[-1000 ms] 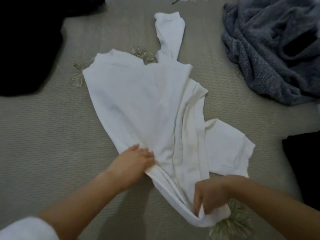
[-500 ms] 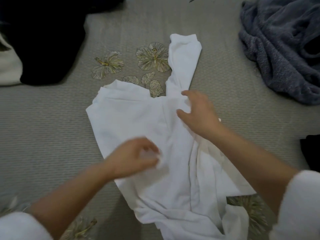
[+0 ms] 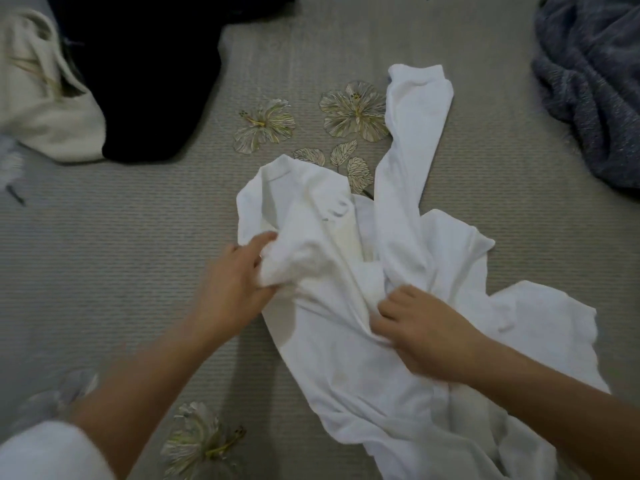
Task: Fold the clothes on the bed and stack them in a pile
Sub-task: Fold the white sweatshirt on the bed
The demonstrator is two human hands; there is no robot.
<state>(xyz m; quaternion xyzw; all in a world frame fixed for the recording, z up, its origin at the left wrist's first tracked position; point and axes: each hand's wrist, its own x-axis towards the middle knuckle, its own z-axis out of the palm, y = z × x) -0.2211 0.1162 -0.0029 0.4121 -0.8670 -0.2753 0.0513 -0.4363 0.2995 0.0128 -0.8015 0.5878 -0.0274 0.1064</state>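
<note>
Left hand [image 3: 239,289] grip: fingers curled round bunched left edge of white garment [image 3: 346,375]. Right hand [image 3: 426,334] grip: pinching fold near its middle. Garment lies crumpled in middle of bed [image 3: 138,237], one sleeve [image 3: 419,126] pointing to far edge. Advice: draw hands apart, flatten cloth first, then fold sleeve inward.

Bed [image 3: 138,254], grey flower-printed cover: white shirt [image 3: 329,358] rumpled at centre; black garment [image 3: 149,81] and cream garment [image 3: 41,109] touching, far left; blue-grey fleece [image 3: 595,81] far right.
</note>
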